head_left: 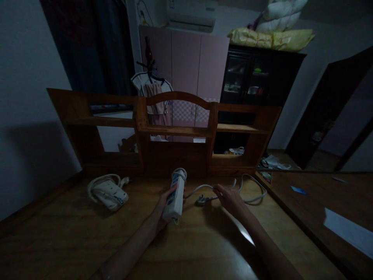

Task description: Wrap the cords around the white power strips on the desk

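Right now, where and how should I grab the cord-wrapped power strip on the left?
Probably grip the wrapped strip across its near right end, coming from your side: that end looks free, while cord loops around its left and far sides.

The left hand (166, 201) is closed in a grip, the right hand (229, 199) is bent in a pinch

The left forearm (134, 247) is angled inward from the lower left, with the thumb laid along one side of the grip and fingertips shown at the other; the right forearm (259, 233) is slanted in from the lower right, with the back of the hand turned up and the fingers drawn toward the thumb
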The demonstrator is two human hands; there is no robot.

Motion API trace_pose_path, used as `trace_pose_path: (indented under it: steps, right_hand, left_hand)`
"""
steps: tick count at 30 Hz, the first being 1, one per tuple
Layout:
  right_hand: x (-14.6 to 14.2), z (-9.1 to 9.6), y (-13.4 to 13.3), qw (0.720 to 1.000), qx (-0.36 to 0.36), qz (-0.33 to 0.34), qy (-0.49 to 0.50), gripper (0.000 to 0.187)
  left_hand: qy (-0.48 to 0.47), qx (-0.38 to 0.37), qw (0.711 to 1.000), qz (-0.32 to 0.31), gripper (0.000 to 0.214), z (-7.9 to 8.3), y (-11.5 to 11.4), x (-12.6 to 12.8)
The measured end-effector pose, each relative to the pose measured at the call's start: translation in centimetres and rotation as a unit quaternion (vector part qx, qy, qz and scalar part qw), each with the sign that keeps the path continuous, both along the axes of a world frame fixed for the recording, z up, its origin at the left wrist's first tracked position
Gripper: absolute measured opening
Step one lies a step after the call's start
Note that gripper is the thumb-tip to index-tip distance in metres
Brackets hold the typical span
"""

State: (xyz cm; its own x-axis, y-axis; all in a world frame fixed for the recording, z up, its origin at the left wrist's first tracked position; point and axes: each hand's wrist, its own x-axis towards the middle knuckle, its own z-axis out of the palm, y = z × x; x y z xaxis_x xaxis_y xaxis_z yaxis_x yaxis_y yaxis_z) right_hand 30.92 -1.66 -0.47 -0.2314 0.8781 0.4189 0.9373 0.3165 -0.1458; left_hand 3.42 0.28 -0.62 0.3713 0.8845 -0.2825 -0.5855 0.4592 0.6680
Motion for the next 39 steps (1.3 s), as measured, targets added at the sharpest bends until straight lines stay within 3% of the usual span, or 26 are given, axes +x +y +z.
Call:
trace_pose_path:
  steps: [6,9,12,16,21,28,35,39]
  right_hand:
    - [-0.8,0.4,-0.5,0.994,-0.007,0.081,0.068,0.031]
    - [-0.7,0.1,-0.1,0.995,0.000,0.086,0.045,0.036]
    - [-0.2,-0.5,0.4,0.999,0.001,0.040,-0.022,0.038]
    - [0.4,-0.6,0.5,0.991,0.002,-0.084,-0.107,0.025]
    - [0.2,0.1,0.0,0.974,0.033,-0.199,-0.100,0.020]
    - [-0.3,1.1,-1.0,0.968,0.098,-0.231,-0.009,0.021]
    - [0.2,1.4,-0.9,0.967,0.097,-0.226,-0.063,0.048]
    - [0.0,1.6,-0.9,0.977,0.102,-0.177,-0.056,0.059]
  left_hand:
    - [0.034,0.037,0.999,0.009,0.038,0.0,-0.6,0.2]
    - [0.042,0.058,0.997,-0.015,0.040,-0.1,-0.8,0.3]
    - [0.069,0.070,0.995,-0.031,0.042,-0.4,-0.9,0.3]
    - [0.121,0.109,0.985,-0.050,0.046,-0.5,-1.3,0.3]
    - [0.120,0.163,0.973,-0.108,0.041,0.3,-2.4,0.5]
    - [0.100,0.175,0.963,-0.181,0.045,0.7,-3.2,0.6]
    - [0.054,0.108,0.978,-0.171,0.048,-0.4,-2.8,0.4]
    - [0.079,0.088,0.980,-0.163,0.048,-1.1,-1.9,0.0]
